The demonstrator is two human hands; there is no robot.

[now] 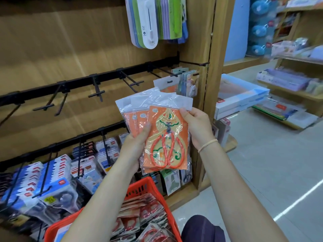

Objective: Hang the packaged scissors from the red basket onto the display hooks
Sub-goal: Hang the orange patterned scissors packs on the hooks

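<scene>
Setting: shop aisle with a wooden display wall filling the left and centre of the frame, pale floor and blurred shelves of goods at the right.
Upper rail: black display hooks run across the middle left; most are bare, while the hook at the right end carries one orange packet with other carded goods just beside it.
Lower rail: blue and white packaged goods hang crowded at the lower left.
Top centre: flat carded items in white, green and purple hang from above.
Packaged scissors: a fanned stack of orange packets in clear bags sits mid-frame, in front of the wall, with red-handled scissors showing on the front one.
Left hand: the left hand grips the stack from its left side, thumb lying across the front.
Right hand: the right hand pinches the right edge of the front packet, thumb near its top corner; a pale band circles the wrist.
Red basket: the red basket sits at the bottom centre under the forearms, holding more scissor packets lying flat.
</scene>
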